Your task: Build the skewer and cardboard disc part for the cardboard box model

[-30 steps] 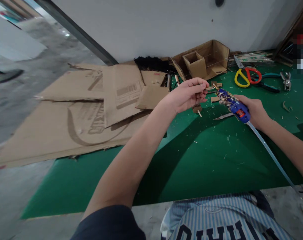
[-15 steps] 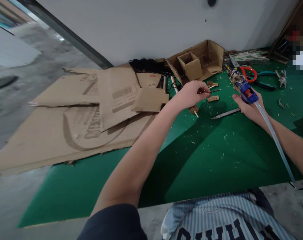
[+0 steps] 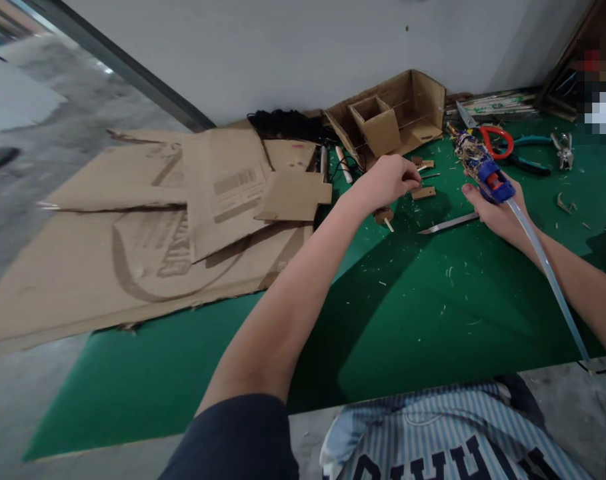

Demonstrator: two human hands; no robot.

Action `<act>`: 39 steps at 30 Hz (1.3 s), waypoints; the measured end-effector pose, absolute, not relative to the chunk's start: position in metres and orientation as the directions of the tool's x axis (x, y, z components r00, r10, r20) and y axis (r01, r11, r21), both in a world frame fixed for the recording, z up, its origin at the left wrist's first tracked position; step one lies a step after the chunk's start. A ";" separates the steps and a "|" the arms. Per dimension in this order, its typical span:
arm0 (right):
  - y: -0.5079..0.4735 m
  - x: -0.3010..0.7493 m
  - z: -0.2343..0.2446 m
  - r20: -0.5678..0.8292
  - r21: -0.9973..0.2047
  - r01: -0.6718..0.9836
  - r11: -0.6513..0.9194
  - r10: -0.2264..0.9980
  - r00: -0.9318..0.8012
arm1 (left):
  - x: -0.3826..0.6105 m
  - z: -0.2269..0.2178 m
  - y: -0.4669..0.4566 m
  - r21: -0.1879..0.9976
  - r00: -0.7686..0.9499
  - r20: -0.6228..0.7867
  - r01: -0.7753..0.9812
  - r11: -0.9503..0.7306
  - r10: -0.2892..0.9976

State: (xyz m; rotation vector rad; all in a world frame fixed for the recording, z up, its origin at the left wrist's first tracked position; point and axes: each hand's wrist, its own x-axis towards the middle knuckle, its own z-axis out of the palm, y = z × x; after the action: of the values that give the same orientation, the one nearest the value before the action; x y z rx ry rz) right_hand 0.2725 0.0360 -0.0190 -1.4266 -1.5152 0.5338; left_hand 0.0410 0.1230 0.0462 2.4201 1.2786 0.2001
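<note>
My right hand [image 3: 500, 210] is wrapped round a blue glue gun [image 3: 497, 183], its nozzle pointing up and away, with a long translucent glue stick [image 3: 550, 267] trailing from its back. A utility knife blade [image 3: 450, 223] lies on the green tabletop, its near end reaching under that hand. My left hand [image 3: 390, 179] is closed in a pinch above small cardboard pieces [image 3: 423, 193]; whatever lies between its fingertips is too small to make out. Beside its wrist sits a round brown cardboard piece [image 3: 383, 216] with a thin wooden stick through it.
Large cardboard sheets [image 3: 227, 193] cover the left side. An opened cardboard box [image 3: 420, 107] stands against the wall beside a black bundle [image 3: 290, 127]. Orange-handled scissors [image 3: 497, 142] and teal-handled pliers [image 3: 533, 141] lie at the back right. Scraps dot the green table [image 3: 407, 320].
The view has shifted slightly. My left hand's fingers have drawn closer together over the small pieces, while my right hand keeps the glue gun in nearly the same place.
</note>
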 end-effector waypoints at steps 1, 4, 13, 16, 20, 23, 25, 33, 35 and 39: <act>0.036 0.272 -0.019 0.346 -0.820 0.524 0.231 0.929 0.132 | 0.041 0.045 0.124 0.410 0.589 -0.050 0.748 -0.521 0.806; 0.037 0.272 -0.019 0.376 -0.799 0.543 0.258 0.920 0.116 | 0.040 0.040 0.126 0.421 0.624 -0.020 0.714 -0.559 0.781; 0.035 0.269 -0.013 0.369 -0.794 0.554 0.251 0.923 0.109 | 0.040 0.038 0.126 0.426 0.607 -0.011 0.722 -0.545 0.795; 0.034 0.269 -0.012 0.354 -0.791 0.562 0.241 0.930 0.100 | 0.040 0.039 0.126 0.416 0.613 -0.016 0.722 -0.553 0.790; 0.034 0.269 -0.010 0.371 -0.779 0.575 0.249 0.923 0.103 | 0.040 0.037 0.126 0.436 0.636 -0.010 0.697 -0.569 0.772; 0.035 0.268 -0.009 0.375 -0.772 0.587 0.246 0.921 0.107 | 0.042 0.035 0.127 0.415 0.631 -0.015 0.710 -0.569 0.776; 0.035 0.268 -0.009 0.375 -0.771 0.588 0.247 0.921 0.106 | 0.043 0.035 0.128 0.404 0.625 -0.019 0.719 -0.566 0.780; 0.037 0.269 -0.012 0.404 -0.749 0.605 0.271 0.910 0.092 | 0.042 0.033 0.129 0.415 0.618 -0.012 0.718 -0.559 0.786; 0.037 0.270 -0.012 0.399 -0.750 0.605 0.268 0.912 0.091 | 0.042 0.030 0.131 0.424 0.620 -0.002 0.712 -0.561 0.785; 0.037 0.270 -0.014 0.401 -0.760 0.589 0.274 0.911 0.094 | 0.042 0.024 0.136 0.442 0.618 0.029 0.697 -0.565 0.785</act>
State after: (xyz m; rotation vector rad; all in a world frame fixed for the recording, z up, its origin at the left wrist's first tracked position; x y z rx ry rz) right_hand 0.2700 0.0373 -0.0141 -1.4184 -1.5983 0.4273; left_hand 0.0419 0.1359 0.0241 2.4555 1.1820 0.3126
